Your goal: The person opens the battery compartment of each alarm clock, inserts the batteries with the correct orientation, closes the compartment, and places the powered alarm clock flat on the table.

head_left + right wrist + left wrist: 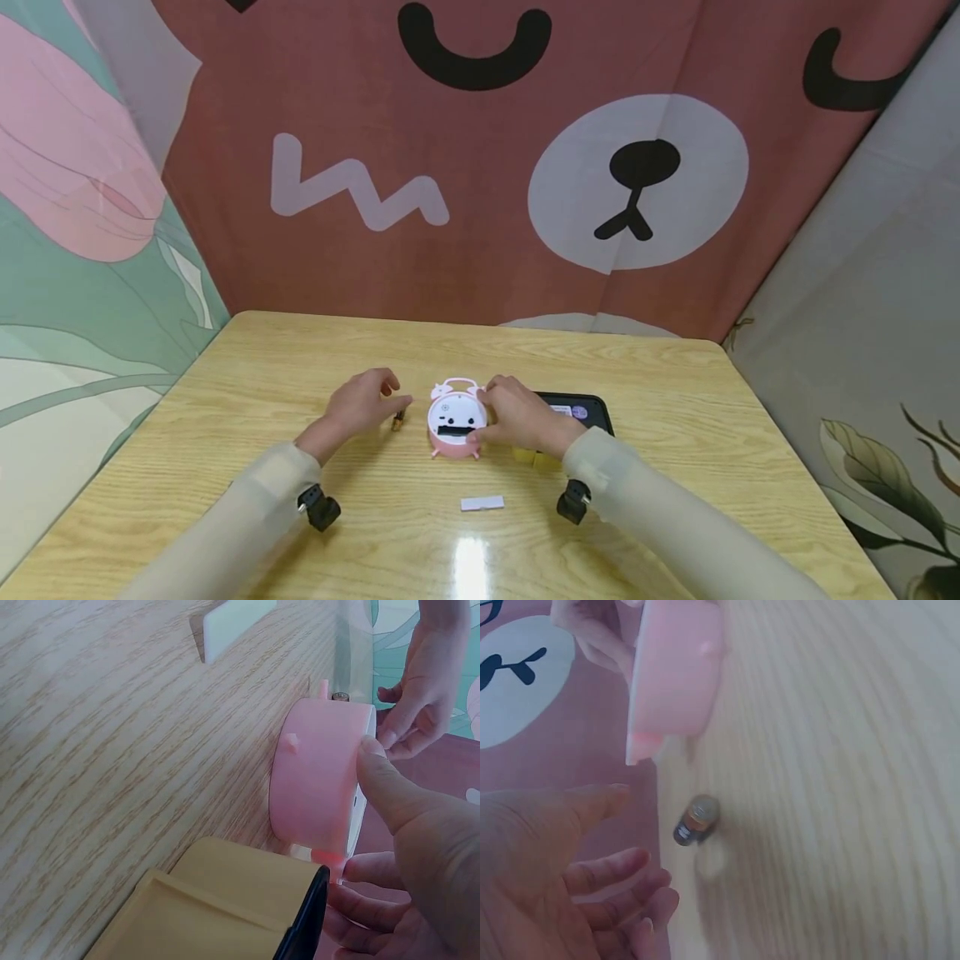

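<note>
A pink alarm clock [454, 421] with a white side up lies on the table; a dark slot shows in that white side. My right hand [522, 414] holds it at its right edge, thumb near the slot and fingers by the bell end. Left of the clock, one or more small batteries [397, 421] lie on the wood; the left wrist view shows a battery [697, 819] below the spread fingers. My left hand [362, 406] hovers just above, fingers loosely bent and apart from the battery. A small white strip-shaped cover [482, 503] lies in front of the clock.
Right of the clock, partly behind my right hand, lies a black tray-like object [592, 410] with stickers. A yellow block-like piece [225, 900] sits against it. The wooden table [337, 342] ends at a printed curtain at the back.
</note>
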Tool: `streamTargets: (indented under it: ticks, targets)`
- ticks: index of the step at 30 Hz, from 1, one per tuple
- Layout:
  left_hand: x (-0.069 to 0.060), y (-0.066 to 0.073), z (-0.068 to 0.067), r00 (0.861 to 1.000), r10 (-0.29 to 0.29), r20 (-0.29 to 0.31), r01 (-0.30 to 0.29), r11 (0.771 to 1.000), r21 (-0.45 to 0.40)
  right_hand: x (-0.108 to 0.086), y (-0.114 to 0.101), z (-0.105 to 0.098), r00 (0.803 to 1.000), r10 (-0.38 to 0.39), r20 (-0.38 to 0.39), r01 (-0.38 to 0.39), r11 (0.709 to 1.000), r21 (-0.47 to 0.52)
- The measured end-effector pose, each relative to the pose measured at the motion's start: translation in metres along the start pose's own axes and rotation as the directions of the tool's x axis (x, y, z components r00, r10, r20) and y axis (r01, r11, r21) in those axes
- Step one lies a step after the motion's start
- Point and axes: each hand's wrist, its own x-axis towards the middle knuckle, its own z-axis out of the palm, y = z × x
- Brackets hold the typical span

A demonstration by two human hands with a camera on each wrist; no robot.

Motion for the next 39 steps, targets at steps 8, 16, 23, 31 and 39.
streamTargets:
  ticks: [8, 16, 23, 31, 39]
  targets:
    - [0.005, -0.009, 0.007, 0.998, -0.06, 0.02, 0.059, 0.998, 0.037, 0.0, -0.001, 0.0, 1.0, 0.0, 0.0, 0.0, 1.0, -0.008]
    - [0.007, -0.01, 0.016, 0.998, -0.052, 0.021, 0.051, 0.998, 0.048, 0.0, -0.002, -0.001, 1.0, 0.02, 0.016, -0.02, 1.0, -0.002]
    - [0.009, -0.008, 0.02, 1.0, -0.025, 0.004, 0.024, 0.999, 0.029, 0.0, 0.0, 0.0, 1.0, 0.002, 0.001, -0.002, 1.0, -0.006]
    - [0.012, -0.009, 0.02, 1.0, 0.0, 0.027, 0.0, 1.0, -0.009, -0.001, -0.002, -0.001, 1.0, 0.015, 0.014, -0.015, 1.0, -0.002]
    - [0.01, -0.005, 0.013, 0.998, 0.051, 0.03, -0.05, 0.998, -0.033, 0.001, 0.0, -0.001, 0.999, 0.036, 0.021, -0.036, 0.999, -0.007]
